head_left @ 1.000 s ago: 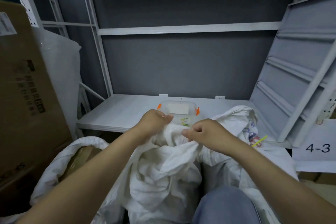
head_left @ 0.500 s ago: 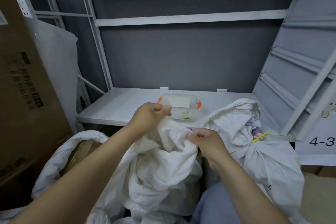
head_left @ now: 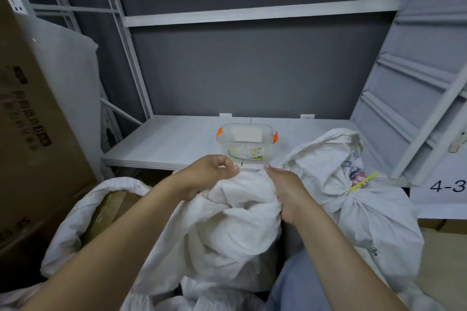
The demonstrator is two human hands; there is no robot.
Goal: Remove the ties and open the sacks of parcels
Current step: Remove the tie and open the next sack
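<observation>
Gripping the white sack's (head_left: 227, 225) bunched mouth with both hands (head_left: 209, 174) (head_left: 285, 192); clear tub (head_left: 246, 144) behind holds some printed stuff, can't tell what.

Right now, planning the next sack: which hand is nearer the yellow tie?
Right. The right hand grips the middle sack left of the yellow tie; the left hand grips it farther left.

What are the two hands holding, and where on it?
The white sack, by its bunched top: the left hand pinches the cloth on the left, the right hand grips it on the right.
</observation>
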